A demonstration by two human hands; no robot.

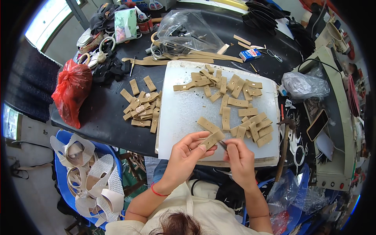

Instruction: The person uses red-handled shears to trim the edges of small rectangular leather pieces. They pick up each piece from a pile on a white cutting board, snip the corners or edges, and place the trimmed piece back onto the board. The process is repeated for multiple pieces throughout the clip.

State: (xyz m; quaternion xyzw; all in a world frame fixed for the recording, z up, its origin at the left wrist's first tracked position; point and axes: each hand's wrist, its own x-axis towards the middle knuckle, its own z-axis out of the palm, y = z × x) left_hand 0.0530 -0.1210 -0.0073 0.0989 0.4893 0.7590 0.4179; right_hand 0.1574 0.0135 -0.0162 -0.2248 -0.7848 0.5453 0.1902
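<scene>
My left hand [188,152] pinches a short tan strap piece [214,138] above the near edge of the white board [178,129]. Another tan piece [207,124] lies just beyond my fingertips. My right hand [239,158] is closed around a slim dark tool [223,145], whose tip meets the right end of the held strap; its kind is mostly hidden by my fingers. Loose tan pieces [264,129] lie scattered right of my hands, and more [238,88] cover the board's far half. To the left, a heap of tan pieces [143,107] rests on the black table.
A hammer [288,125] lies at the board's right. Beyond the board are long tan strips [180,60], scissors [274,55], a small blue box [250,55] and a clear plastic bag [188,31]. A red bag [72,92] and a blue basket [62,137] of whitish straps stand left.
</scene>
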